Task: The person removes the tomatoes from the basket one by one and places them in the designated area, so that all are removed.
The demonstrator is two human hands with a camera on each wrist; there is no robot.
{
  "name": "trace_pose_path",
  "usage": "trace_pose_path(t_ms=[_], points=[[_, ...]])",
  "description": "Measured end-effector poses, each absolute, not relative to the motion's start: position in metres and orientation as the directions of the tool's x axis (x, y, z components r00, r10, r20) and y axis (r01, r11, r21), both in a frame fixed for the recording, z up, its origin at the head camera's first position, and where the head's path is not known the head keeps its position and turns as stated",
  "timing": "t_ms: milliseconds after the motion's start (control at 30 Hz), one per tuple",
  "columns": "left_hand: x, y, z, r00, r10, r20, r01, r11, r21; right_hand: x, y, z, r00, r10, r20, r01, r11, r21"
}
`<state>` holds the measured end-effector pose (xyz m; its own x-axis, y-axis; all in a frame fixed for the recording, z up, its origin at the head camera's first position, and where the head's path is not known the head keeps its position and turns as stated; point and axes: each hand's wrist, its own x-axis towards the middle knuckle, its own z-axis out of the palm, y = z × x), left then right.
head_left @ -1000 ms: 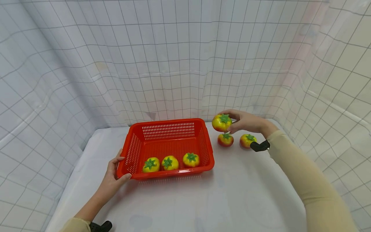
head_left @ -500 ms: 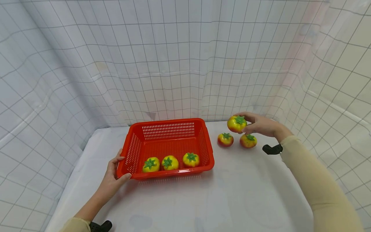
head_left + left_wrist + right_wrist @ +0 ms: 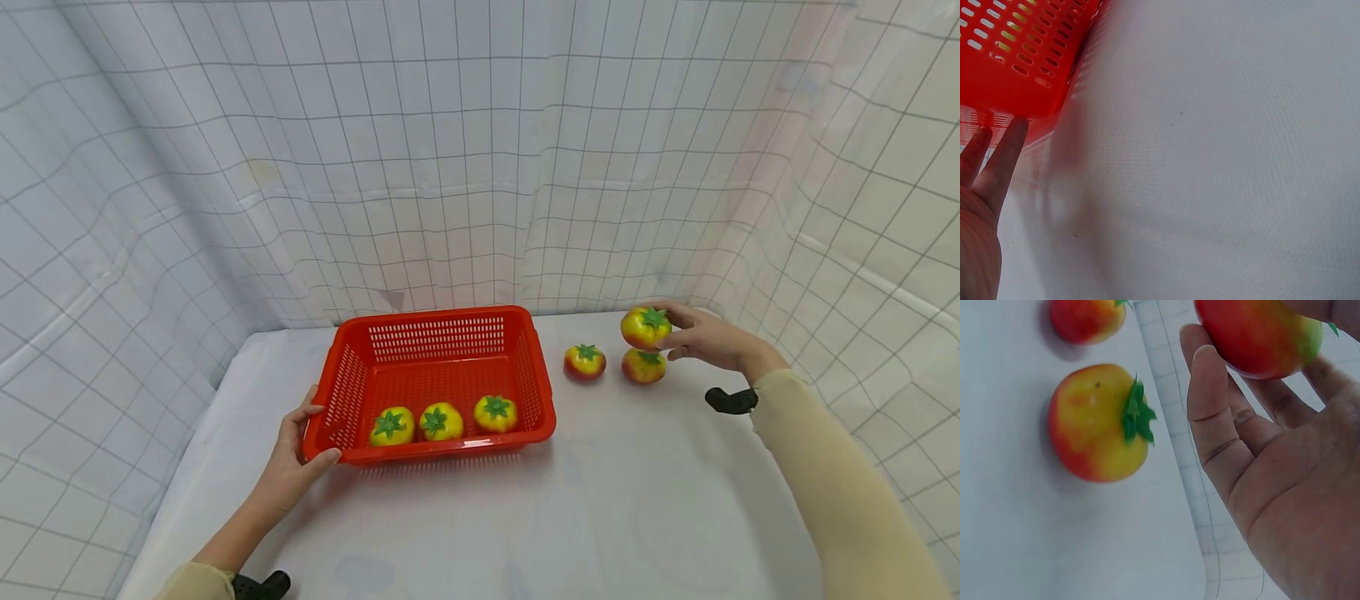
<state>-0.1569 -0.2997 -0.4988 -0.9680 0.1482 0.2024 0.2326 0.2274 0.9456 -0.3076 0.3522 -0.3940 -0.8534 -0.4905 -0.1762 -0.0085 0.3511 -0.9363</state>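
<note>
A white-clothed table (image 3: 600,517) is enclosed by hanging sheets (image 3: 450,167). Nearest, a red basket's (image 3: 427,452) corner is gripped by the left hand (image 3: 288,458), thumb on the rim and fingers against the side, presumably for steadiness. Inside, three fruits (image 3: 442,422) are set in a row by the near wall. To the right, two loose fruits (image 3: 585,364) are left on the cloth. Near the rightmost, a held fruit (image 3: 643,327), seemingly raised, is pinched around its sides by the right hand (image 3: 708,337), likely for security. Glossy, slotted plastic is seen in the basket; the fruits are smooth, squat, yellow-to-red, green-capped. Behind, the sheets are creased and grid-lined.
</note>
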Motion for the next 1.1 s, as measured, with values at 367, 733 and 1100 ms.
trace_pose_path(t_ms=[367,733,1100], points=[[-0.156,-0.300,-0.498,-0.971,0.149,0.188,0.220,0.239,0.946,-0.296,0.385,-0.406,-0.886,-0.411,-0.217,0.062,0.358,-0.932],[-0.158,-0.300,-0.499,-0.971,0.144,0.191,0.222,0.239,0.945,-0.290,0.422,-0.432,-0.915,-0.293,-0.276,0.162,0.359,-0.919],[-0.158,-0.299,-0.499,-0.972,0.141,0.188,0.218,0.243,0.945,-0.284,0.431,-0.458,-0.915,-0.224,-0.334,0.263,0.296,-0.918]])
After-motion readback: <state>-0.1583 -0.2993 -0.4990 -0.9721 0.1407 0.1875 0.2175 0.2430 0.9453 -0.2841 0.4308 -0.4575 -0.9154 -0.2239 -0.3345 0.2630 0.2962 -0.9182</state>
